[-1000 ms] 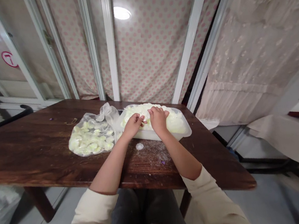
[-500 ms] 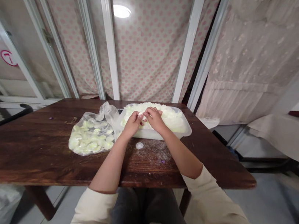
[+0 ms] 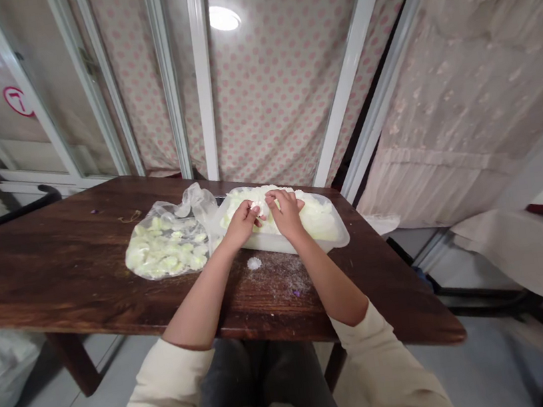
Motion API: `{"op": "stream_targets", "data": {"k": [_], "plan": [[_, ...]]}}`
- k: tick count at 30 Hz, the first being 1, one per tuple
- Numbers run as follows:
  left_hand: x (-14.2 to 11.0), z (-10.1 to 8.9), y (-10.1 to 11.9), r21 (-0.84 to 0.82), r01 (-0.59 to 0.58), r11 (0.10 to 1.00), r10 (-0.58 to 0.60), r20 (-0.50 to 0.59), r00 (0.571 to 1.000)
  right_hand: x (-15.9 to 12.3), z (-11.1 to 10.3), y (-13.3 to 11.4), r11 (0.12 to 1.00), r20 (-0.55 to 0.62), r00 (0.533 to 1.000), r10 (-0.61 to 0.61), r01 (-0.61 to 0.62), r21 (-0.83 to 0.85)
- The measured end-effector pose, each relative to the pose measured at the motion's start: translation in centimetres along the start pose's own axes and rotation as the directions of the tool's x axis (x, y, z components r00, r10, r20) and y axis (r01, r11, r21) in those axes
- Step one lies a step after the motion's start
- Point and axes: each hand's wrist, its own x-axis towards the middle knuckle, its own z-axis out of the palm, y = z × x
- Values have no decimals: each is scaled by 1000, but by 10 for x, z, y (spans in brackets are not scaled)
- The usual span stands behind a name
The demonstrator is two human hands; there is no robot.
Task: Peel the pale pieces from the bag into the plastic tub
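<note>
- Dark-brown wooden table [image 3: 59, 274], crumpled clear plastic bag [image 3: 197, 204] on it.
- Your left hand [image 3: 243, 224] pinches a small whitish piece [image 3: 258, 206] above the white rectangular plastic tub [image 3: 271, 243].
- Your right hand [image 3: 285, 212] curls just beside it — gripping or not, can't tell.

A dark wooden table [image 3: 67, 259] carries a bag [image 3: 166, 245] and tub [image 3: 271, 242].

The bare left forearm [image 3: 204, 292] slants up from seven o'clock toward one, its wrist [image 3: 231, 242] nearly in line with it. The bare right forearm [image 3: 326, 275] rises from five o'clock toward eleven. Left grip [image 3: 243, 224] and right grip [image 3: 285, 211] come just beside each other near the centre. The left one's thumb and fingertips are drawn close together; the right one's fingers are bent, their closure unclear.
</note>
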Motion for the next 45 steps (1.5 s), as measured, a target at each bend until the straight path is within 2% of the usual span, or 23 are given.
{"op": "stream_targets", "data": {"k": [3,6,10,14,18,20,22,25,28,34,39,41,45], "plan": [[0,0,-2,-18,-27,999,27,23,999,0,1,-2,997,104,993,-61,56,53],[0,0,-3,-14,-32,999,33,53,998,0,2,-2,997,150,988,-40,30,69],[0,0,-5,50,-1,999,-2,53,999,0,3,-3,1000,101,995,6,-3,-29],[1,1,-6,107,22,994,-27,39,999,-2,4,-3,985,37,999,-6,13,-175],[0,1,-3,57,24,998,-24,14,1000,-1,4,1,969,-60,992,114,-125,-215],[0,1,-2,29,16,999,-16,13,1000,0,3,2,971,-88,987,136,-150,-188],[0,1,-1,16,12,1000,-12,19,1000,0,2,2,987,-64,995,75,-83,-140],[0,1,-2,-3,-5,1000,5,36,999,0,3,-1,998,48,998,-43,46,-49],[0,1,-4,-7,-21,1000,22,50,999,1,4,-1,998,101,994,-52,54,-12],[1,2,-8,65,2,998,-5,45,999,2,6,3,993,27,999,23,-19,-114],[1,2,-4,15,20,1000,-21,8,1000,2,4,8,983,-103,985,138,-149,-106],[1,2,-3,-3,12,1000,-12,14,1000,2,3,6,994,-76,993,90,-95,-59],[1,3,-4,-33,-7,999,8,31,1000,1,3,2,998,74,995,-60,58,23]]}}
